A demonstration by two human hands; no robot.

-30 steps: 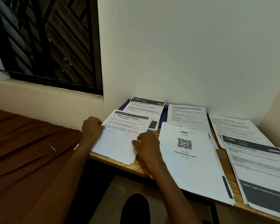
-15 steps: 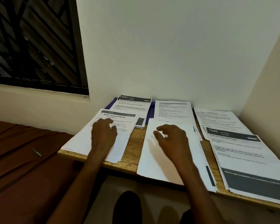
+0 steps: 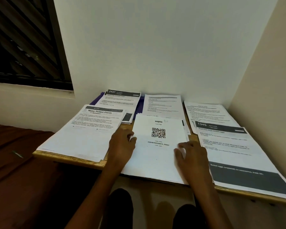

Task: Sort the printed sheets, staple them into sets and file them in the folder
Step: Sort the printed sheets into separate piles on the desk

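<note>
On a wooden desk point(image 3: 69, 157), a "Water Potted Plants" stack point(image 3: 82, 138) lies at left. The left hand point(image 3: 121, 146) appears to pinch the QR-code sheet point(image 3: 157, 149) at its left edge; the right hand point(image 3: 191, 156), fingers curled, rests on its right edge. The "1345" stack point(image 3: 238, 156) lies rightmost.
</note>
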